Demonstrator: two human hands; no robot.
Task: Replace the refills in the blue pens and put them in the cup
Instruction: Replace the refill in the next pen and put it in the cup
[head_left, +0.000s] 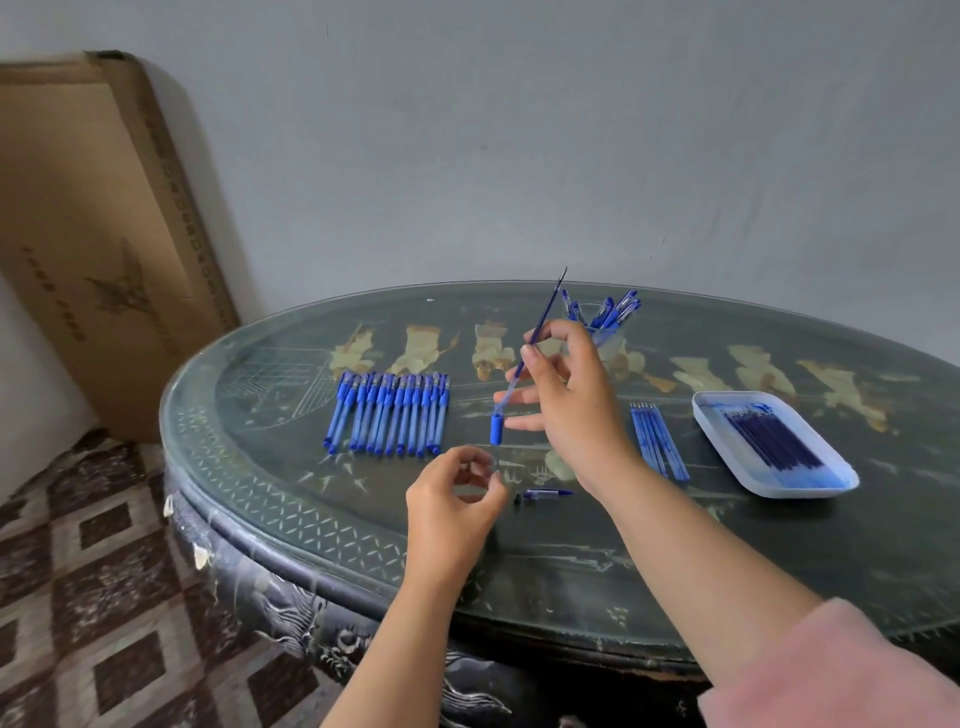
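Fingers (522, 396) of the right hand (576, 400) are partly spread, while thumb and forefinger pinch a thin refill (551, 301) that slants up and away, its point well above the table (571, 561). The left hand (452, 499) hovers just below with its fingers curled as if round a small clear part; I cannot tell whether it really holds anything. A cardboard box (98, 234) leans against the wall to the left, out of the way. On the right of the table a white tray (779, 491) holds dark refills, and a row of blue pens (389, 410) lies on the left awaiting their turn. The cup (610, 338) stands at the far side, already holding several pens, partly behind the right hand. A few loose refills (657, 441) lie between the right wrist and the tray. The refill's lower stretch looks clear and ends in a short blue piece (496, 428); it may be seated in a barrel, though that is uncertain. A small blue front piece (545, 493) lies on the table just beside the left hand. To do this step well, I would keep the refill straight in line with its sleeve, steady the lower end with the left hand, avoid bending the thin shaft, and keep new and old refills apart.
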